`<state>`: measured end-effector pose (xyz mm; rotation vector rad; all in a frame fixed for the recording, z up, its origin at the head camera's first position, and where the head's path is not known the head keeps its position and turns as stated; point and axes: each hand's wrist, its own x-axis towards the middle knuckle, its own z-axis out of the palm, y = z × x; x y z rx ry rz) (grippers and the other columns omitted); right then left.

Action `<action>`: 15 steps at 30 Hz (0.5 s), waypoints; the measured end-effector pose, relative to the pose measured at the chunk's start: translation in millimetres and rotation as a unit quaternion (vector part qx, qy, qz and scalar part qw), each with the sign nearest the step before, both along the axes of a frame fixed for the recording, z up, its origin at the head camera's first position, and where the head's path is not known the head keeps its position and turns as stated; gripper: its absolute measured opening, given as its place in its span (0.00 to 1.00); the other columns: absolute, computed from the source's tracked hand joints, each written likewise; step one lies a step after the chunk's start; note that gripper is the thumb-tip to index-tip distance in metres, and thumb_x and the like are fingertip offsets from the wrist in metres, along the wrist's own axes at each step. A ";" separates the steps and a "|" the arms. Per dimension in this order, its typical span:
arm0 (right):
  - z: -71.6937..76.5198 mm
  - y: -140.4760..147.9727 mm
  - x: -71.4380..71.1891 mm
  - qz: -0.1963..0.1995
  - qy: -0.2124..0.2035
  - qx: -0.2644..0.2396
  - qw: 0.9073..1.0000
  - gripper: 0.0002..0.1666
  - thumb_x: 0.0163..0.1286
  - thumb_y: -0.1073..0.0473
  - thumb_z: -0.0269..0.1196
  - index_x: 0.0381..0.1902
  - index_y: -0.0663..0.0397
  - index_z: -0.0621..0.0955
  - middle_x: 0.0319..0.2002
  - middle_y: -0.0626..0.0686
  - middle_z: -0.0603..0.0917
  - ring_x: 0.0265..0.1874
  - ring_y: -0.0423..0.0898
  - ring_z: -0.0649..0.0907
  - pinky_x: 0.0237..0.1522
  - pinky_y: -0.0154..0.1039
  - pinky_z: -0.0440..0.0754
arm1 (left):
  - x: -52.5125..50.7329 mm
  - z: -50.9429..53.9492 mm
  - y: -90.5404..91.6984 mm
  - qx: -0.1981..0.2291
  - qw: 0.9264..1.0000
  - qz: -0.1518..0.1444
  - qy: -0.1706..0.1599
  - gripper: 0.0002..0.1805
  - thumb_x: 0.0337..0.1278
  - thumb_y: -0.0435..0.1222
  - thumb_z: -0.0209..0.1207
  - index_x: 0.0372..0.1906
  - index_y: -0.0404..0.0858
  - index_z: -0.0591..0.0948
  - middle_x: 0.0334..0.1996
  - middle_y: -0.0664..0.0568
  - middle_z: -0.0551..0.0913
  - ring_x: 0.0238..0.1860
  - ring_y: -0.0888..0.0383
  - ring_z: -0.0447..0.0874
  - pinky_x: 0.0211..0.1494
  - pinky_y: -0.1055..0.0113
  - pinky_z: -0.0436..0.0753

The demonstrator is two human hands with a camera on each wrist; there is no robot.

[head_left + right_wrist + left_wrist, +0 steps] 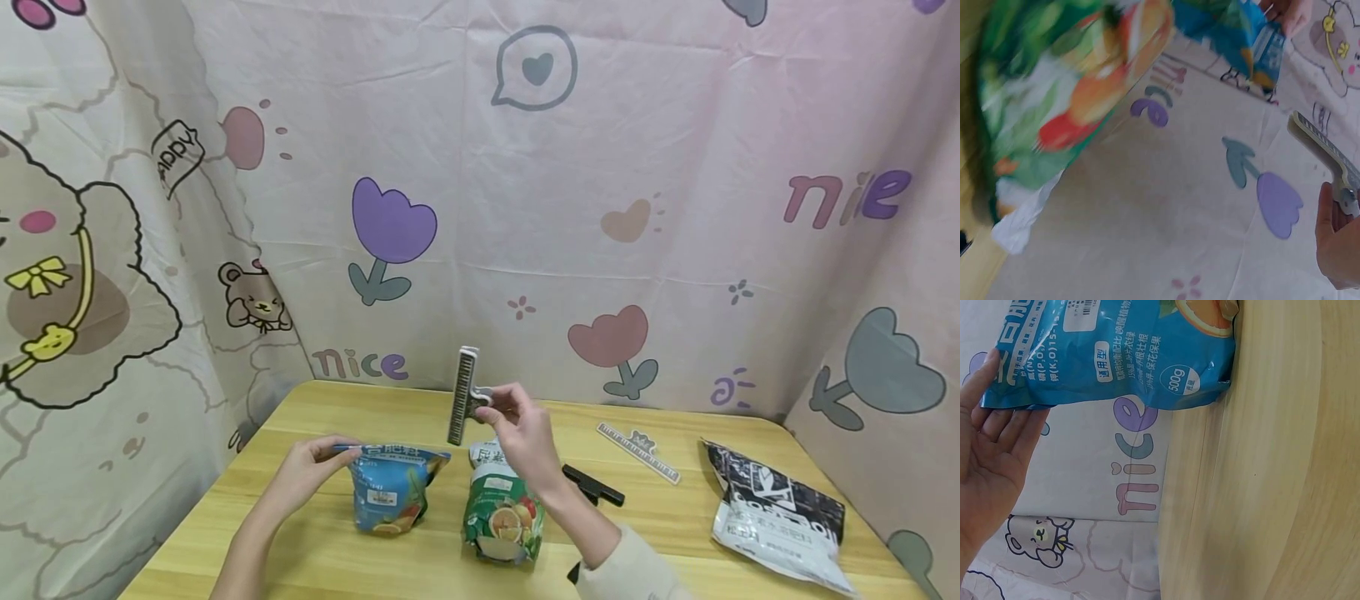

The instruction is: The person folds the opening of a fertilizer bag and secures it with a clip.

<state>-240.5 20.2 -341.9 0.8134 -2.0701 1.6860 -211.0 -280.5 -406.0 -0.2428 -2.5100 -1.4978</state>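
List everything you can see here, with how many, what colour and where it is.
Blue bag: one, blue, upright at the table's left
Green bag: one, green and white, upright right of the blue one
Black-and-white bag: one, lying at the table's right
Toothed clip: one, white and dark grey, raised above the table
Black clip: one, lying right of the green bag
White clip: one, white and grey, lying farther back
Dark object: one, black, mostly hidden beside the sleeve
Table: one, yellowish wood, under the bags
Printed cloth: pale, pieces uncountable, behind and beside the table
Sleeve: one, cream, right arm
Left hand: one, bare, pinching the blue bag's top
Right hand: one, bare, holding the toothed clip
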 end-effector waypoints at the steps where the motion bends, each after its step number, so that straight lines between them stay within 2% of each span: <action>1: 1.8 -4.4 2.7 0.003 0.010 0.004 1.000 0.10 0.59 0.68 0.62 0.39 0.65 0.75 0.35 0.55 0.82 0.32 0.48 0.82 0.35 0.35 0.80 | 0.0 -0.2 -0.1 0.001 1.000 0.000 0.000 0.13 0.58 0.41 0.59 0.43 0.37 0.83 0.39 0.49 0.82 0.41 0.57 0.80 0.44 0.67 0.77; 8: 23.3 -23.4 28.5 0.004 0.094 0.043 0.995 0.07 0.56 0.73 0.63 0.32 0.67 0.75 0.27 0.57 0.81 0.26 0.51 0.81 0.31 0.38 0.80 | 0.7 0.2 0.3 0.005 1.000 -0.001 0.000 0.13 0.58 0.41 0.59 0.43 0.37 0.83 0.39 0.49 0.83 0.42 0.57 0.80 0.44 0.67 0.77; 11: 22.5 -26.5 29.6 0.007 0.091 0.056 0.994 0.07 0.56 0.73 0.63 0.32 0.67 0.75 0.27 0.57 0.81 0.26 0.51 0.81 0.31 0.36 0.80 | 0.9 0.4 0.1 0.006 1.000 -0.002 -0.001 0.13 0.59 0.41 0.59 0.43 0.37 0.83 0.39 0.49 0.82 0.42 0.57 0.80 0.45 0.68 0.77; 15: 4.1 -29.0 12.6 0.013 0.103 0.080 0.991 0.07 0.58 0.68 0.64 0.34 0.62 0.76 0.28 0.52 0.81 0.26 0.44 0.81 0.31 0.33 0.80 | 1.0 0.7 -0.2 0.005 1.000 -0.003 0.000 0.13 0.59 0.41 0.58 0.43 0.37 0.83 0.39 0.49 0.83 0.41 0.58 0.80 0.44 0.68 0.77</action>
